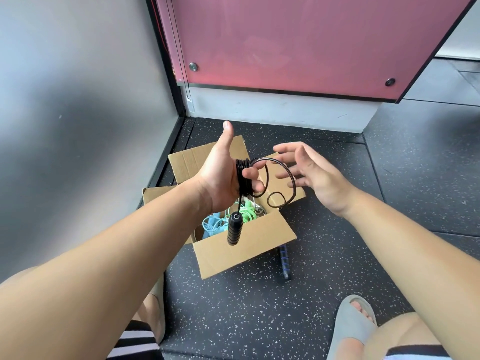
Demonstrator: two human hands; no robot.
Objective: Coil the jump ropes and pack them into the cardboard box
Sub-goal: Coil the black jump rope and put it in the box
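Handle point(235, 229) hanging vertically, cord-end up

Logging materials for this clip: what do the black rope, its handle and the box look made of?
Black jump rope: thin, glossy, springy loops, probably plastic-coated cord. Its handle: matte black, ribbed, looks like foam or rubber with a shiny end cap. Cardboard box: plain brown corrugated board, creased flaps, matte.

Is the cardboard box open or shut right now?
Open: the cardboard box has its flaps spread outward, with green and blue ropes visible inside.
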